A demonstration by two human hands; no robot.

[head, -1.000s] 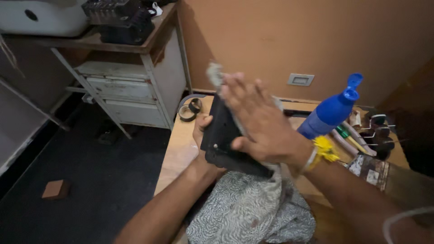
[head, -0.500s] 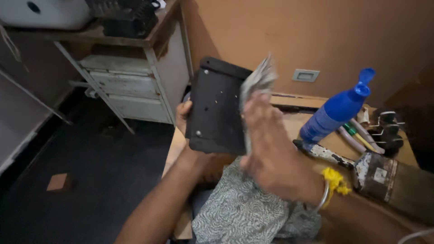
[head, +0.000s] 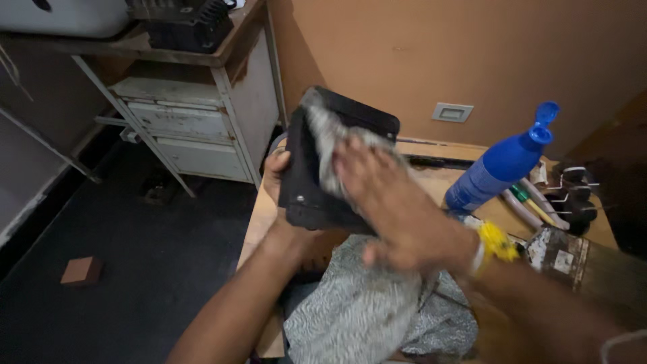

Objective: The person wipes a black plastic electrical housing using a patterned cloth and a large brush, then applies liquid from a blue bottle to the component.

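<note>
Room: orange-brown wall (head: 472, 47) behind a wooden bench (head: 431, 185), dark floor (head: 135, 256) to your left, a worn metal cabinet (head: 195, 121) in the corner.
Head view, left hand (head: 280, 178): you grip the black panel (head: 306, 185) from behind, fingers closed round its lower left edge, holding it upright and tilted in the air over the bench's left edge.
Head view, right hand (head: 397, 209): spread flat and blurred, it presses a grey patterned cloth (head: 323, 145) against the panel's face; the rest of the cloth (head: 364, 310) hangs down to your lap.
Nearby: a blue bottle (head: 502, 165) with its flip cap open leans on the bench just right of your right hand, with tools (head: 539, 202) and a black clip-like part (head: 573, 195) beyond it.
Risk, drop: you hold the panel by one edge only, partly over bare floor; a hard push with the cloth could lever it out of your grip.
Risk, spill: a wide swing of your right elbow or the trailing cloth could knock the open bottle over.
Risk, snag: the loose cloth could catch on the tools.
</note>
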